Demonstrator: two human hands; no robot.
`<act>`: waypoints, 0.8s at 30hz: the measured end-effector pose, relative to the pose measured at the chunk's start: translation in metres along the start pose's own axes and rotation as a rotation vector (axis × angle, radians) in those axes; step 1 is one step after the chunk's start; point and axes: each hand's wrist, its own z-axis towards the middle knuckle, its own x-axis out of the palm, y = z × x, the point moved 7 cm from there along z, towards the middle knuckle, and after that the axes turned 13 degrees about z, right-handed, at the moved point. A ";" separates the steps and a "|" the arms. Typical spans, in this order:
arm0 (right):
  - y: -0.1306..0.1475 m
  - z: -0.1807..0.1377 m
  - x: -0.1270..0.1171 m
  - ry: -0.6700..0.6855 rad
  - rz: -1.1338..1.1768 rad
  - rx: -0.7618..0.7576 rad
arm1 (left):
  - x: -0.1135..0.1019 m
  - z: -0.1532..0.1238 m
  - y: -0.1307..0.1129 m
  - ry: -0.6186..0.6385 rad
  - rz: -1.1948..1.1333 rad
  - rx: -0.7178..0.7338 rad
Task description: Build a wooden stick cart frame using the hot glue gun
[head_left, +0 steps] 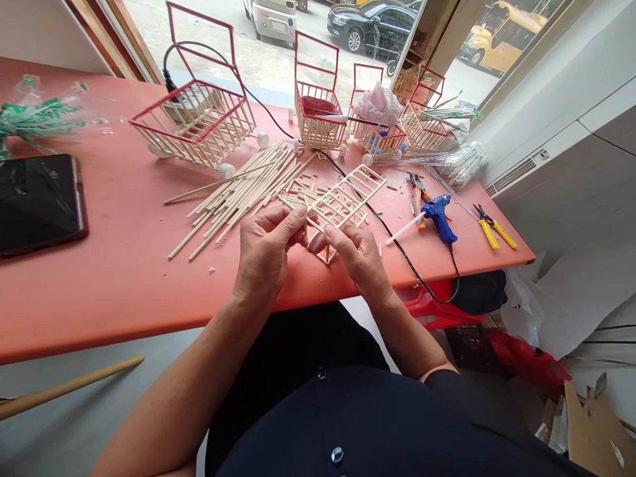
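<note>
Fingers of the left hand and right hand pinch the near end of a stick lattice at mid-frame, just above the orange worktop. Loose sticks lie just left of it, and a blue glue gun lies to the right.

A coral table stands against a wide window. Daylight falls in; white panelling lines the right

Left hand and right hand meet, fingertips seemingly pinched together.
</note>
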 end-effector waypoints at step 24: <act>0.008 -0.016 -0.005 0.008 -0.116 -0.075 | 0.002 -0.001 -0.002 -0.005 0.007 -0.015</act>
